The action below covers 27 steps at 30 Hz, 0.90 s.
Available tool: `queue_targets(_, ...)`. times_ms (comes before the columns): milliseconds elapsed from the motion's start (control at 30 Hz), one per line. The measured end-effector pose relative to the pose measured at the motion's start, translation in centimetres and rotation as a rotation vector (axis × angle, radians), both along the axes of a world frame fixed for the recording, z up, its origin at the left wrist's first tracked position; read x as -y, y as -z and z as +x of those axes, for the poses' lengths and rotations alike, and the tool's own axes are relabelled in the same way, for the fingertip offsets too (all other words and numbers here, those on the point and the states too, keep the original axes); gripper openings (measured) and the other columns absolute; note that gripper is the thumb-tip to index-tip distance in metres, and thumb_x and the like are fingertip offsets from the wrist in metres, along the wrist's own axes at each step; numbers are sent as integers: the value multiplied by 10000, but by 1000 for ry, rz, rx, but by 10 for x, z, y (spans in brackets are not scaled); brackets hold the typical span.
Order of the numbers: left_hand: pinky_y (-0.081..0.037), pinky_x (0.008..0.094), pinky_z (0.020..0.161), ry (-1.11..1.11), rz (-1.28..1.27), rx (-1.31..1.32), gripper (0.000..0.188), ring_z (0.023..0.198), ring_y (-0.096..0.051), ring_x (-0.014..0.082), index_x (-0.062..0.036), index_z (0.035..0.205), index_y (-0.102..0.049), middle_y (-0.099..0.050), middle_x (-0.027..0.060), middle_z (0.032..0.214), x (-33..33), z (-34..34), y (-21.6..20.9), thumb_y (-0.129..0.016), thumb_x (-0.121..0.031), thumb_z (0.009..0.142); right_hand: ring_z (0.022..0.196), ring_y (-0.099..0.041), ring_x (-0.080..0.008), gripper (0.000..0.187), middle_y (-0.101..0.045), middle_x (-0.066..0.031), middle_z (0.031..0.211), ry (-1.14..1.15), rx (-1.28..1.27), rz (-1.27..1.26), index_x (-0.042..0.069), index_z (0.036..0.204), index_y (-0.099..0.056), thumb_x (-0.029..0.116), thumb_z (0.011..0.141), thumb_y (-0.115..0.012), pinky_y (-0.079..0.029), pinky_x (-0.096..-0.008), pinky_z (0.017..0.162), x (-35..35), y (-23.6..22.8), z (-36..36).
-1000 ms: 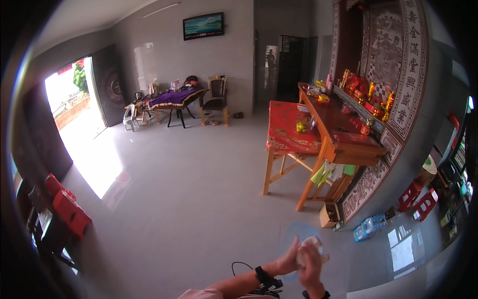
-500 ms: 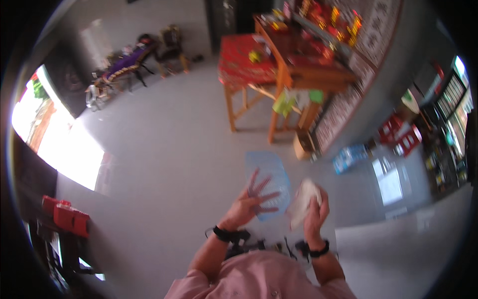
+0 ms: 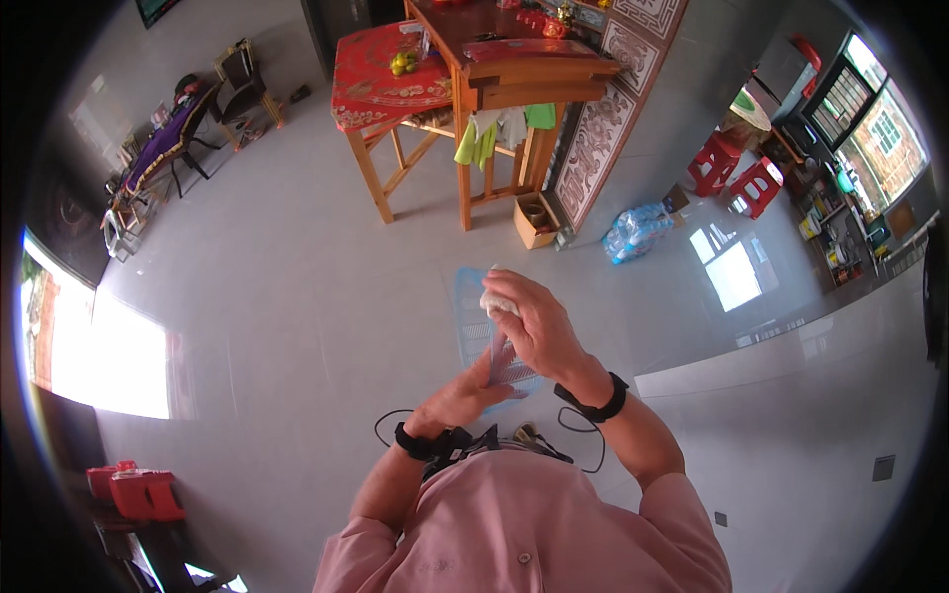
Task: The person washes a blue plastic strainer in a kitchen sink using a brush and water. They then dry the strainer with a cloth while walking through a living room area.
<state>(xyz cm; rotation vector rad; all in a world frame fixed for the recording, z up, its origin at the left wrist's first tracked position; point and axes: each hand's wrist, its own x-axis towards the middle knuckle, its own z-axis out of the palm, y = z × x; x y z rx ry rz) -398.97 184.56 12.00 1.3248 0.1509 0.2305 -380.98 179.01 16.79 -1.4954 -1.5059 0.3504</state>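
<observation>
My right hand is closed around a bunched whitish cloth, which shows between its thumb and fingers. Just below and to the left is my left hand, its thumb held apart from the fingers. A thin greyish strip runs between the two hands; whether it is part of the cloth, I cannot tell. Behind the hands is a translucent light-blue plastic basket with slotted sides, partly covered by them. Black bands circle both wrists.
Ahead stand a red-covered table with yellow-green fruit and a wooden altar table. A cardboard box and wrapped bottles sit on the floor. Red stools stand at right, red boxes at lower left. Cables loop beside my waist.
My right hand has moved left and up with the cloth, above my left hand. My left hand, earlier spread wide, has turned and lowered slightly. The view has shifted.
</observation>
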Motion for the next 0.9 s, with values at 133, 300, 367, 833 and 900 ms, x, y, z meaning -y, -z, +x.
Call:
queue_targets(133, -408, 387, 1168, -78, -1, -41, 849, 1447, -427, 216, -119, 1676, -177, -414, 93, 1597, -14, 0, 20, -595, 76, 964, 1388, -529, -374, 540, -587, -162, 1460, -92, 274, 157, 45, 1375, -628, 91, 844, -717, -386, -527, 1165, 16, -7, -21)
queue_targets(300, -434, 494, 1162, -42, -616, 186, 1035, 1493, -415, 330, -264, 1704, -52, -304, 100, 1688, -16, -4, -20, -532, 189, 907, 1420, -508, -354, 498, -573, -157, 1487, 52, 401, 89, 52, 1392, -625, 98, 897, -647, -370, -534, 1172, 34, 5, -24)
queue_targets(367, -439, 552, 1149, 56, -737, 180, 1052, 1501, -404, 365, -277, 1703, -43, -276, 98, 1703, -18, -3, -22, -511, 206, 894, 1411, -512, -364, 482, -577, -164, 1477, 165, 143, 49, 42, 1385, -627, 101, 907, -642, -394, -514, 1163, 26, 1, -13)
queue_targets(833, -319, 673, 1185, -47, -899, 121, 696, 1544, -302, 398, -289, 1688, -155, -213, 112, 1730, -15, 11, -10, -447, -505, 1094, 1384, -529, -359, 488, -584, -164, 1454, 133, 150, 67, 5, 1391, -607, 90, 911, -645, -397, -476, 1175, 45, 30, -22)
queue_targets(900, -316, 731, 1152, 48, -938, 203, 703, 1548, -278, 430, -346, 1682, -149, -190, 100, 1739, -14, 13, -8, -480, -506, 1083, 1397, -534, -304, 499, -585, -149, 1479, 267, -223, 15, -14, 1454, -565, 109, 972, -608, -393, -409, 1177, 41, 37, -10)
